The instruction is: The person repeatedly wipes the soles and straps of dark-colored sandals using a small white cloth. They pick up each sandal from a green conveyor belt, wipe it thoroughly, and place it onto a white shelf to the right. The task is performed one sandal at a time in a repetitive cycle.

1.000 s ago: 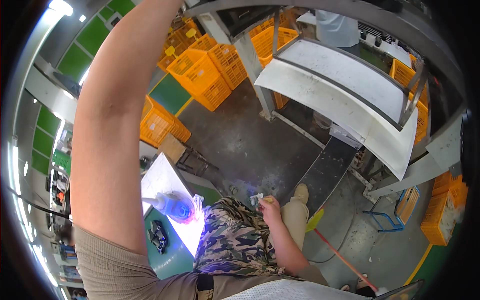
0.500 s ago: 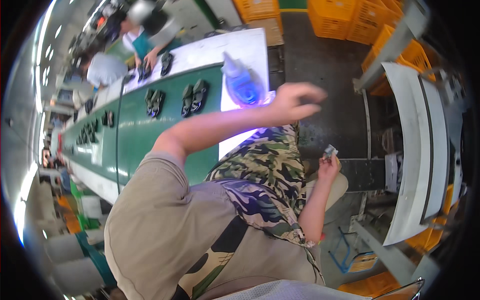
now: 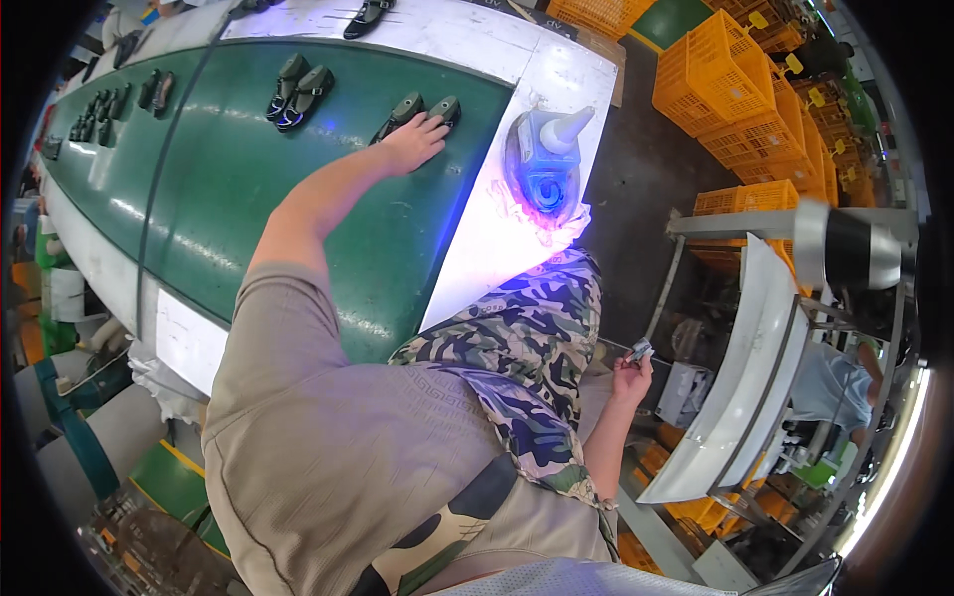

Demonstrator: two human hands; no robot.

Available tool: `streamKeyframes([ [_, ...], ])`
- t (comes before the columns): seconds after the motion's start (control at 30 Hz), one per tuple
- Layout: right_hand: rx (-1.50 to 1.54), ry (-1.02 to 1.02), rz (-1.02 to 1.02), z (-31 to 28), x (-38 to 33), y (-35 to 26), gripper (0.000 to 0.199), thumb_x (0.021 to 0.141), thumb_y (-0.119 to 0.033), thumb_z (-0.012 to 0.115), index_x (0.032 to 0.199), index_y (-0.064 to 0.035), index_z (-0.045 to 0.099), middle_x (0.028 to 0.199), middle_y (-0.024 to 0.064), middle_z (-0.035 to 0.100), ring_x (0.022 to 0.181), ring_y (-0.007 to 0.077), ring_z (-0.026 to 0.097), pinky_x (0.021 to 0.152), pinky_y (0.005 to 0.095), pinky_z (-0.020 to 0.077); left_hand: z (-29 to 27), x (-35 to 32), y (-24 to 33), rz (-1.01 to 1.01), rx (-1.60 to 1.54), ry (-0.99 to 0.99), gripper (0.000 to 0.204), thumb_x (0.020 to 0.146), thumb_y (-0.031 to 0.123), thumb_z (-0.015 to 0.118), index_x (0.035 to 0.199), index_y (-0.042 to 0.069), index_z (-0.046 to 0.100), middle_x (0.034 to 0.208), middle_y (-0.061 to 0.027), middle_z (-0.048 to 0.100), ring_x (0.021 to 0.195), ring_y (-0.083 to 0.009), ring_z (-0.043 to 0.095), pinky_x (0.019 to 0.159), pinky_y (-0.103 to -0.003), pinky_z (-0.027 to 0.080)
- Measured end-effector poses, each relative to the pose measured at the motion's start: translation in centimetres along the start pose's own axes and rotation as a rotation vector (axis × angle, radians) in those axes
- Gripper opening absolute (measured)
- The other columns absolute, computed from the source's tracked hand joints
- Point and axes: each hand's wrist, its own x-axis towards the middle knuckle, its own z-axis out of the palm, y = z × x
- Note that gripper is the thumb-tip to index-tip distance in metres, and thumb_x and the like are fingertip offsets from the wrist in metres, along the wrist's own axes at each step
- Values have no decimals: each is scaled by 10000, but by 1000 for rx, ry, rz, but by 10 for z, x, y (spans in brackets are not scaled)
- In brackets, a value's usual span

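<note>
My left hand (image 3: pixel 412 144) reaches over the green belt (image 3: pixel 328 199) and lies on a pair of dark sandals (image 3: pixel 402 111), fingers stretched and slightly apart, covering part of them. Another pair of dark sandals (image 3: pixel 298 91) stands just left of it. Low on my right side, my right hand (image 3: pixel 631 379) is closed, pinching a small grey-white piece (image 3: pixel 639 351) between its fingertips; its kind is too small to make out. A translucent bottle with a pointed nozzle (image 3: pixel 556 139) stands on the white table edge in blue-violet light.
More dark shoes (image 3: pixel 97 117) stand farther along the belt, and one sandal (image 3: pixel 368 18) is on the white far ledge. Stacked orange crates (image 3: pixel 711 89) fill the back right. A white curved panel (image 3: pixel 735 387) on a metal frame stands to my right.
My left hand has swung left from beyond the bottle to the sandals on the belt. My right hand still holds the small piece. The view has turned, bringing the belt closer.
</note>
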Motion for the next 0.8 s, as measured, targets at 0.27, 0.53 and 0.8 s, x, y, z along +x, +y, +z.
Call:
streamKeyframes([
  [0.27,15,-33,-47,31,-15,-31,158,942,-205,637,1083,-134,645,996,30,688,895,238,656,730,418,476,57,96,-41,350,498,-265,418,923,297,516,1290,120,611,1445,-70,487,1437,-316,312,1202,-568,112],
  [0.53,32,28,-34,34,-5,-30,160,923,-203,654,1056,-114,641,973,46,676,908,249,643,718,420,474,33,51,-92,21,118,-482,412,761,294,698,1136,124,685,1121,-91,677,1069,-279,645,1023,-444,399],
  [0.8,-148,-40,65,97,27,-13,166,938,-227,636,1060,-116,616,962,49,671,831,220,644,665,379,478,53,-41,-122,-991,-1233,-213,530,708,263,725,1166,14,624,1071,-153,699,997,-321,678,866,-451,533],
])
